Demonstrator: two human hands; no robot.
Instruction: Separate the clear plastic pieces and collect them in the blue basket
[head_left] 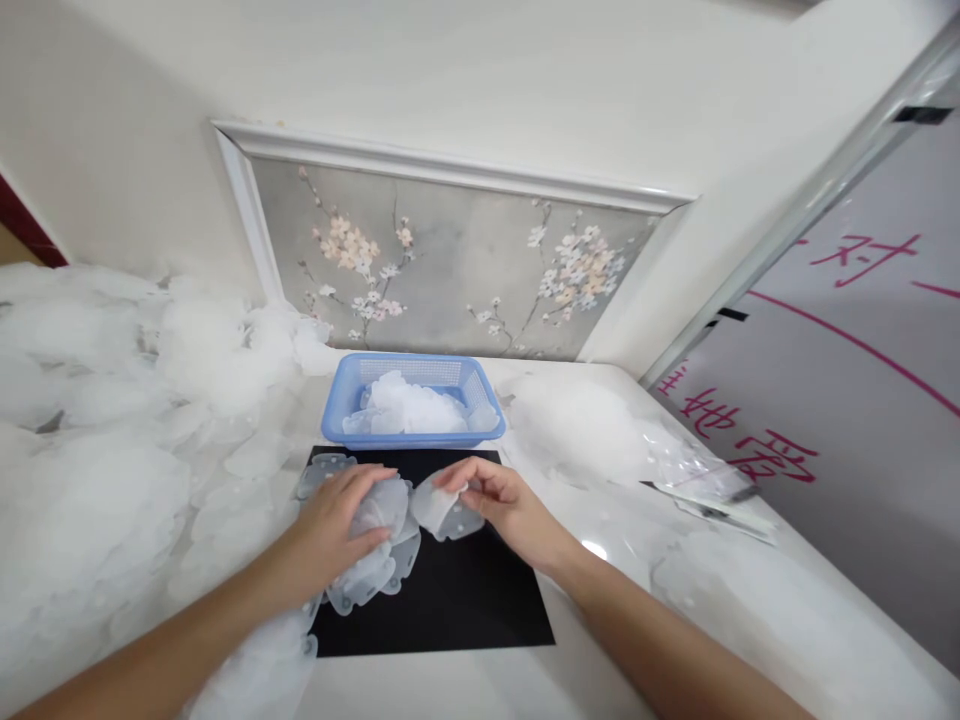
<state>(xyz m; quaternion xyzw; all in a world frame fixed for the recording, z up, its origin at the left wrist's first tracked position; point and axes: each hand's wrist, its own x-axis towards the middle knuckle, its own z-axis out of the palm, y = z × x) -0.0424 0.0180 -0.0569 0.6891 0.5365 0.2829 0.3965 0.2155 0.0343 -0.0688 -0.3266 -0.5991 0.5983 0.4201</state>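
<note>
On the black mat (pixel 465 610) lies a loose pile of translucent, scallop-edged plastic sheets (pixel 360 585) with small round marks. My left hand (pixel 337 525) rests over this pile, thumb and fingers apart around its upper sheets. To the right, my right hand (pixel 510 505) pinches a thin translucent plastic sheet (pixel 439 510) between thumb and fingers, its lower edge just above or on the mat; I cannot tell which. Part of that sheet looks folded or doubled near the fingertips. Behind both hands stands a blue plastic basket (pixel 412 441) holding similar whitish sheets (pixel 412 405).
Large heaps of whitish sheets (pixel 90 490) cover the left of the white table (pixel 420 690). Another heap (pixel 577 420) and clear plastic bags (pixel 690 460) lie at the right. A framed floral panel (pixel 465 260) is behind; a whiteboard (pixel 847 420) with pink writing borders the right side.
</note>
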